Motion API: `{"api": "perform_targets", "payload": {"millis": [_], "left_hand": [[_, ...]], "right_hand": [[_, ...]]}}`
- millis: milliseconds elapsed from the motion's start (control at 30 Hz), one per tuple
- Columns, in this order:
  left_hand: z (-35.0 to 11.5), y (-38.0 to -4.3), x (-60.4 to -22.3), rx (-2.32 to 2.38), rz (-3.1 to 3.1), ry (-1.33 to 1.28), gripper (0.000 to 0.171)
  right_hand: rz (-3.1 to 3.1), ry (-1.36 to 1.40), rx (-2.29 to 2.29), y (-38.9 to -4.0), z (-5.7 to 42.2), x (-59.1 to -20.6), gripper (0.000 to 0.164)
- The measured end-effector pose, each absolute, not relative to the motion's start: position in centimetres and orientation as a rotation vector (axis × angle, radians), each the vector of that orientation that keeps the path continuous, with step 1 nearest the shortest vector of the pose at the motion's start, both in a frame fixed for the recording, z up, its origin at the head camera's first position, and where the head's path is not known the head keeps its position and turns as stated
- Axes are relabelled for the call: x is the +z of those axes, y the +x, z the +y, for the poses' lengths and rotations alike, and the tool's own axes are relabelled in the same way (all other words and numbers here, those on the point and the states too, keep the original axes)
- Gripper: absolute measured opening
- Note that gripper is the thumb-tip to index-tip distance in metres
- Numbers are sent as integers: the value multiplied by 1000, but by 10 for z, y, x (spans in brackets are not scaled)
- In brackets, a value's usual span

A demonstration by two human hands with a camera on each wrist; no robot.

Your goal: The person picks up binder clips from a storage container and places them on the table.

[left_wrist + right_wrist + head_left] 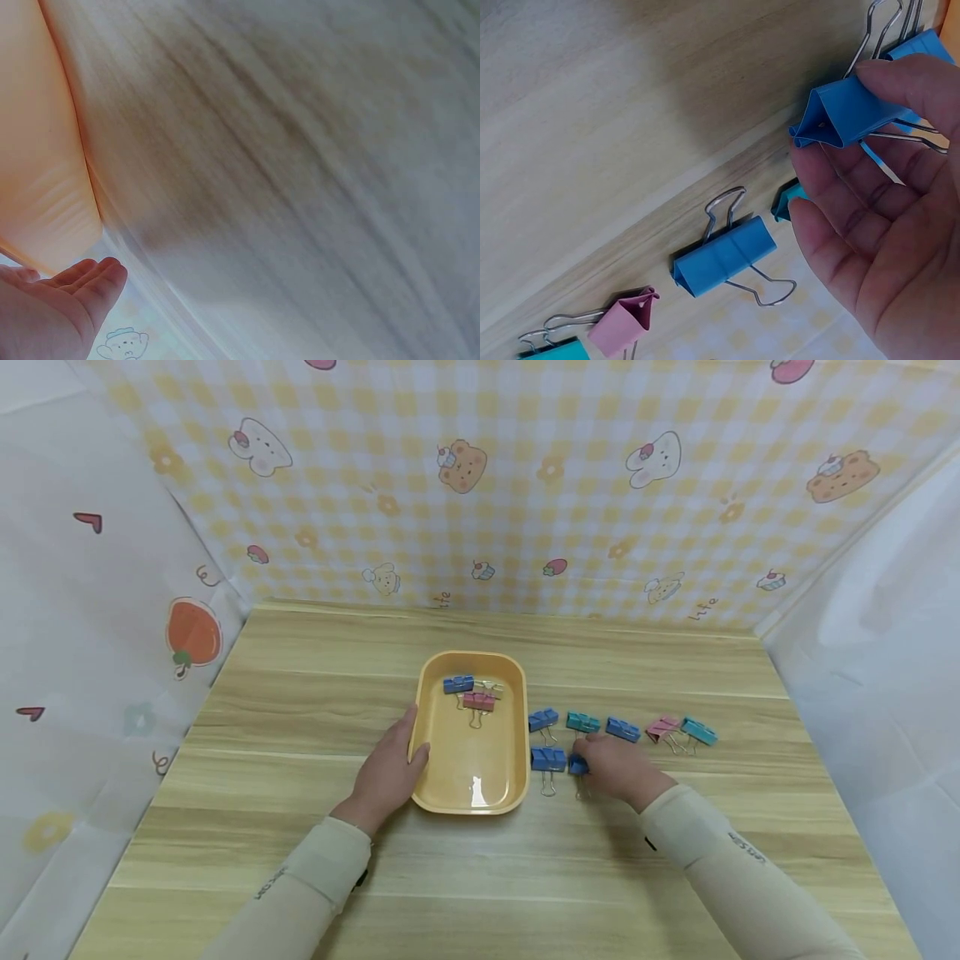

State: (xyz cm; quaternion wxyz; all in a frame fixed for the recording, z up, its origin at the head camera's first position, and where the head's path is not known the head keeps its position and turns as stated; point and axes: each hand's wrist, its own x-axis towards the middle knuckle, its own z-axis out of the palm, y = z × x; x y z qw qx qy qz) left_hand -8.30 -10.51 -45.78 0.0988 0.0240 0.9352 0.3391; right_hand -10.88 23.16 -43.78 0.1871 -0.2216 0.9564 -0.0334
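The surface (480, 885) is viewed forward and down from the head. Nearer, tilted views are taken from the wrists, the tray (468, 768) being shared with the left, clips (724, 255) with the right.

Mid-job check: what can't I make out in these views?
Held blue clip: head view, partly covered by the right hand.
Nearest teal clip: right wrist view, mostly hidden behind that hand.
Tray: left wrist view, cut off by the left edge, contents unseen.
Left sleeve's lettering: head view, too small to read.
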Motion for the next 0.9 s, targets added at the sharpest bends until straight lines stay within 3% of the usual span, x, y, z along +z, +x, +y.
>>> {"api": "perform_targets", "payload": {"millis": [900], "left_hand": [[-105, -82, -455, 988, 2778, 80, 68]], "right_hand": [[2701, -590, -29, -108, 226, -438, 27]]}}
